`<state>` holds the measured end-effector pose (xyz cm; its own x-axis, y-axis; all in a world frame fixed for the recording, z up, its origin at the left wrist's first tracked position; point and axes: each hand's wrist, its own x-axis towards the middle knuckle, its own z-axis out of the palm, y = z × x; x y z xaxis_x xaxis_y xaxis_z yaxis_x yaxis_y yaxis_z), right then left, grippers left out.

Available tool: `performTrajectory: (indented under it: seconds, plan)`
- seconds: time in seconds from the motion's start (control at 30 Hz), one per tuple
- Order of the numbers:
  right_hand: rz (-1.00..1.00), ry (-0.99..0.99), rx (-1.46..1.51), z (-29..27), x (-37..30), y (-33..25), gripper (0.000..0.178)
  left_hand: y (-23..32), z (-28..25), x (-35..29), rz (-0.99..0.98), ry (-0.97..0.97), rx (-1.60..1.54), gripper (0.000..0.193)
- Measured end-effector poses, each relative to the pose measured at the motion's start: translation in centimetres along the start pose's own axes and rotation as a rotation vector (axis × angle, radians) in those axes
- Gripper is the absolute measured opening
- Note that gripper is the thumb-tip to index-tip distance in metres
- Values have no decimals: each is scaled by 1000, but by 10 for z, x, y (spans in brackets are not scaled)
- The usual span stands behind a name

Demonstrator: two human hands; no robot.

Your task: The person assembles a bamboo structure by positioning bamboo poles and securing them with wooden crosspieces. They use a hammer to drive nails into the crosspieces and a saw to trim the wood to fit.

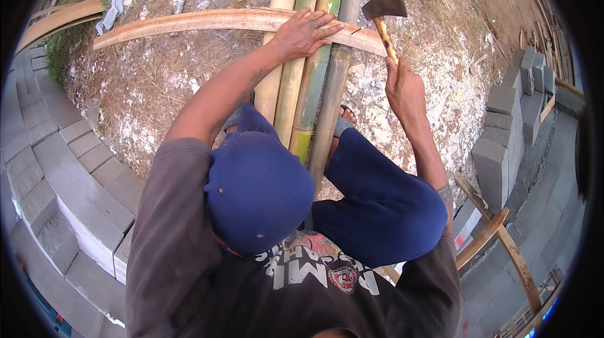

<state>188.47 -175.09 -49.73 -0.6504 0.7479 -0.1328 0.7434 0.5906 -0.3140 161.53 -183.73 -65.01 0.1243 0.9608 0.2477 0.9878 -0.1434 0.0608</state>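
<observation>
A long reddish-brown wooden plank lies crosswise over several bamboo poles, some green, some yellow, one grey. My left hand lies flat on the plank above the poles, fingers stretched out. Just right of those fingertips, a thin dark nail-like piece shows at the plank; how deep it sits I cannot tell. My right hand is wrapped round the lower handle of a hatchet. Its dark, broad head is up beyond the plank's right end, and the mottled yellow-brown handle points back toward me.
Grey blocks are stacked in rows at the left, and more blocks stand at the right. Wooden strips lean at the lower right. Curved boards rest at the far left. Pale chips and dry grass cover the ground.
</observation>
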Motion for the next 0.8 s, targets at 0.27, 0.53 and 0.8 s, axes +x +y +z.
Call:
performTrajectory:
  seconds: [0.27,0.53,0.8]
  plan:
    - [-109,-126,-134,38,-27,32,24,11,9,1,11,-9,-40,56]
    - [59,224,174,-3,-16,0,24,2,5,5,25,16,0,57]
    - [90,360,319,-9,-28,-19,29,14,6,-8,27,-41,-24,59]
